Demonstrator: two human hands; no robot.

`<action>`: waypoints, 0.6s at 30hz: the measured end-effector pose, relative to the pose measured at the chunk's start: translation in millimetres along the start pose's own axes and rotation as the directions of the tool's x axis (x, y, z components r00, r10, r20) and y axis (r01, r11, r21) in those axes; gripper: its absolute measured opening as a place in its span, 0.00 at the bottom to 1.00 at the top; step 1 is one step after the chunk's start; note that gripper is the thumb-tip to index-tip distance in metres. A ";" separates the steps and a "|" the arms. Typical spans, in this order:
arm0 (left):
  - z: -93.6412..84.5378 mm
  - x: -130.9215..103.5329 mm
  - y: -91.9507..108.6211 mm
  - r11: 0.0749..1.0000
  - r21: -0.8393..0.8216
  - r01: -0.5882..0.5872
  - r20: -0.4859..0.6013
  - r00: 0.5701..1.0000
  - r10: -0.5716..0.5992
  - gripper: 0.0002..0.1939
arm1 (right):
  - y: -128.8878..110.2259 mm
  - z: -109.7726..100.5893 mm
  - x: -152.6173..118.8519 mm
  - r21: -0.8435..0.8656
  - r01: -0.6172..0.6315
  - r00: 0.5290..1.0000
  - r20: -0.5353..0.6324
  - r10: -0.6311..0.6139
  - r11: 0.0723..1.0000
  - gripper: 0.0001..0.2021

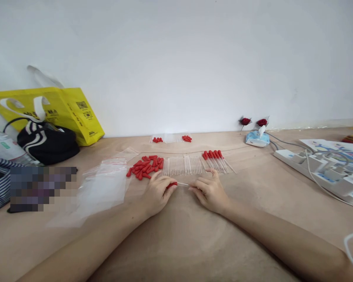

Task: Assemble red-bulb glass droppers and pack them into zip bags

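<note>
Fingers of the left hand [159,192] pinch a red dropper bulb [172,184], the right's [211,192] its slim tube [182,184], in front of the bare tube row [184,166]. Several capped droppers [215,159] lie right of the row; loose bulbs [145,166], left, remain unfitted.

Loose tubes [184,165] lie between bulb pile [146,166] and — seemingly — capped tubes [215,155].

Unclear place: household-like table [170,243], tissues [256,140], yellow shopping bag [76,113]
</note>
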State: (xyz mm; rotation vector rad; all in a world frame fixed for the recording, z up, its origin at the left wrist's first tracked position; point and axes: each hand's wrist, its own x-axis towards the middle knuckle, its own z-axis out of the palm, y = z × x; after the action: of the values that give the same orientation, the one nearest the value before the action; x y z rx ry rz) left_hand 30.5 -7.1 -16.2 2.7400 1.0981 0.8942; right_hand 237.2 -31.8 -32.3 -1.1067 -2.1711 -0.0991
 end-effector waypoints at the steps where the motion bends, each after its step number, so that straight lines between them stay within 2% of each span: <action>1: 0.7 -0.3 -0.6 1.000 -0.001 0.009 -0.010 1.000 -0.009 0.09 | -0.6 0.9 -0.5 0.011 0.013 1.000 -0.006 -0.013 1.000 0.10; 7: 1.7 -3.6 -3.0 1.000 -0.019 -0.010 -0.011 1.000 0.010 0.08 | -0.5 2.4 -1.2 0.071 0.076 0.997 0.016 -0.077 0.995 0.09; 15: -6.4 -2.7 6.8 0.994 -0.056 -0.091 0.074 0.993 0.095 0.08 | 8.1 -4.8 2.2 0.012 0.191 0.981 0.035 -0.191 0.982 0.11; 18: -5.3 -2.7 6.3 0.993 -0.056 -0.105 0.049 0.993 0.108 0.07 | 6.0 -2.7 1.9 -0.007 0.188 0.982 0.015 -0.188 0.982 0.10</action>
State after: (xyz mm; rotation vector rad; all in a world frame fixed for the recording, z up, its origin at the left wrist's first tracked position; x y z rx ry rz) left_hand 30.0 -14.4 -11.5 2.7832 0.9138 0.8459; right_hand 242.4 -27.6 -30.5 -0.9073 -2.2864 -0.1853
